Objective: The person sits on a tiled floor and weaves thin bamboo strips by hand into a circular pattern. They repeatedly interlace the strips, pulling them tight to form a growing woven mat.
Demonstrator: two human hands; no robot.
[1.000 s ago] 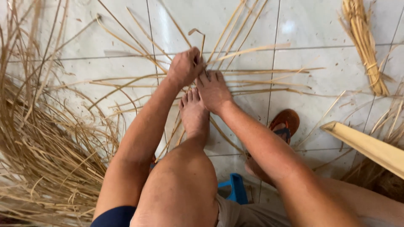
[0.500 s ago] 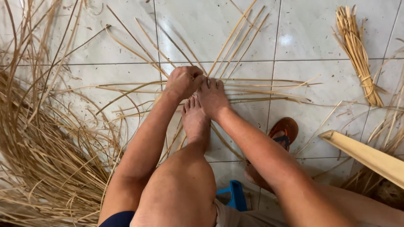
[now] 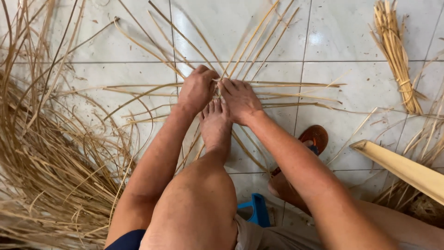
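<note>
Left hand [image 3: 198,90] has dropped the raised strip; both grips now pinch thin tan bamboo strips [image 3: 277,85] beside right hand [image 3: 238,99]; weaving tightens.

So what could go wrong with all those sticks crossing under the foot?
The crossed strips are pinned only by the bare foot and both hands, left hand and right hand; if the foot lifts, they might slide apart. The thin strip edges could also scratch the fingers or toes.
</note>
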